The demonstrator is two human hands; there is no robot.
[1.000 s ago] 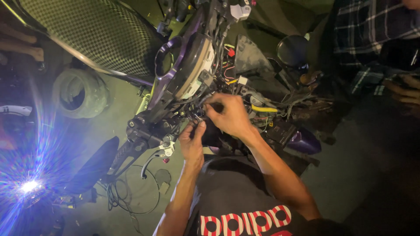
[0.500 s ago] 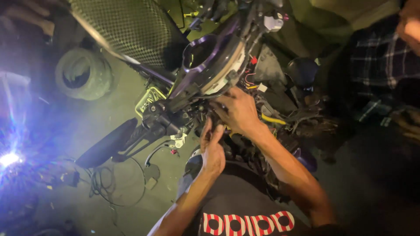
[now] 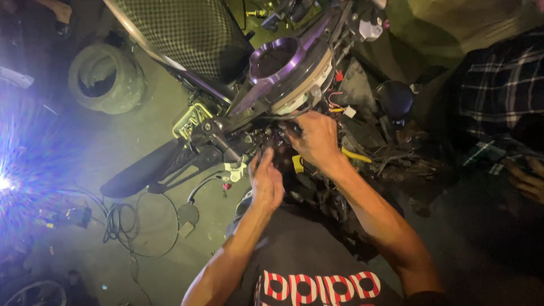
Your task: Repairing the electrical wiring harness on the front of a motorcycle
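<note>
The dim concrete floor (image 3: 170, 238) of a workshop lay under everything, with a hard blue-white glare (image 3: 8, 184) flaring at the far left, a worn tyre (image 3: 105, 79) lying flat near it and loose black cables (image 3: 127, 224) coiled beside a dark mudguard-like panel (image 3: 144, 173). Across the middle stood a stripped motorcycle, its checkered seat (image 3: 187, 34) above and a purple ring-shaped housing (image 3: 283, 59) over the exposed wiring cluster (image 3: 272, 139). The left hand (image 3: 266, 181) reached up into that cluster, its fingers (image 3: 262, 157) half curled against the parts; whether they gripped anything could not be told. The right hand (image 3: 317, 139) was closed over something small and dark just beneath the housing, hidden by the knuckles. The step in hand looked like fitting or freeing a connector, so careful, steady pressure among the thin wires seemed called for. At the right sat another person's plaid sleeve (image 3: 498, 96).
</note>
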